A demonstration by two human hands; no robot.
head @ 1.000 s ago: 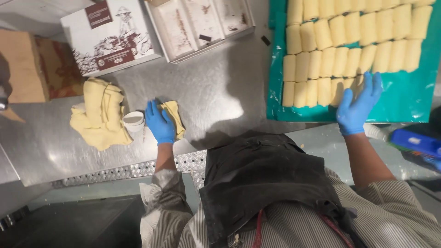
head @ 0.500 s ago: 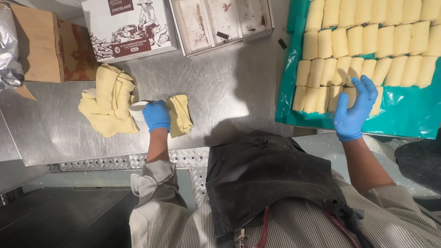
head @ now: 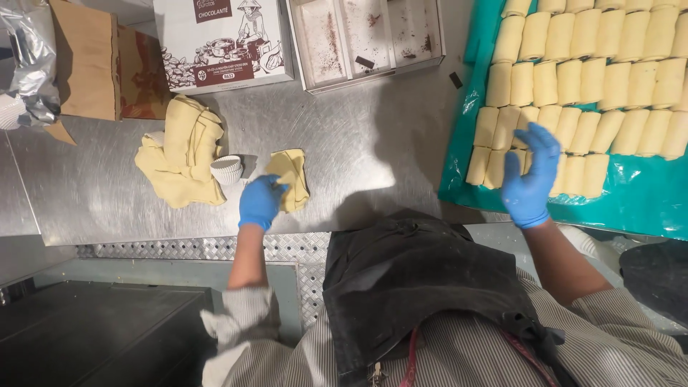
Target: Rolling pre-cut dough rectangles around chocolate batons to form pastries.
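At the far left of the steel bench (head: 358,165), a crumpled silver bag (head: 32,61) and a brown cardboard box (head: 89,61) are seen. To their right, a white printed carton (head: 222,43) lies at the far edge, and nearer, a heap of pale yellow dough scraps (head: 179,154) is spread on the bench, with a small white fluted paper cup (head: 227,170) touching its right side. Just right of the cup, a folded piece of dough (head: 290,179) is pinched at its near left edge by the left hand (head: 259,203), gloved in blue, fingers curled onto it. An open tray with stained compartments (head: 365,36) is set at the far edge. Further right, the right hand (head: 529,179), also gloved in blue, is held with fingers spread and nothing gripped, over the near left rolls. Rows of rolled dough pieces (head: 595,79) are laid on a teal sheet (head: 645,201) at the right.
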